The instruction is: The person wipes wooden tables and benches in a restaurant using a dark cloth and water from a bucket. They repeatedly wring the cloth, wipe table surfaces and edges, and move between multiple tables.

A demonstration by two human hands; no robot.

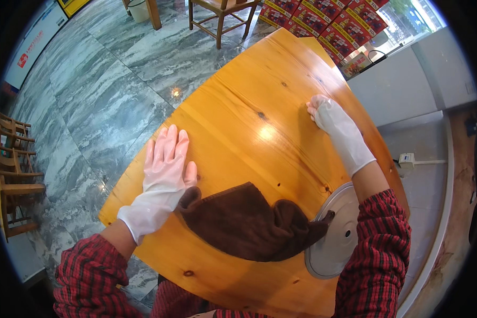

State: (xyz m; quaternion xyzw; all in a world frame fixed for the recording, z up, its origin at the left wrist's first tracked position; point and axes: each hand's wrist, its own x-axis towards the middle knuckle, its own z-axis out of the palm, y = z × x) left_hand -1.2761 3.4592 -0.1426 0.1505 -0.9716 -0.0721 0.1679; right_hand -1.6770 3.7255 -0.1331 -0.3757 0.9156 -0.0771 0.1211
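Observation:
Both my hands wear thin whitish rubber gloves. My left hand (166, 167) rests flat near the left edge of a varnished wooden table (230, 119), fingers apart and nothing in it. Just below its thumb and wrist lies a dark brown cloth (242, 226), bunched at its ends. The cloth's right tip reaches over the rim of a round metal lid (332, 242), which is partly hidden by my right sleeve. My right hand (322, 109) is near the table's far right side, its fingers curled in; whether something small is inside them cannot be seen.
Wooden chairs stand beyond the table (222, 12) and at the far left (16, 187). Red boxes (326, 24) are stacked past the far end. A low grey-white wall (397, 83) with a white socket box (406, 160) runs along the right. The floor (103, 79) is marbled tile.

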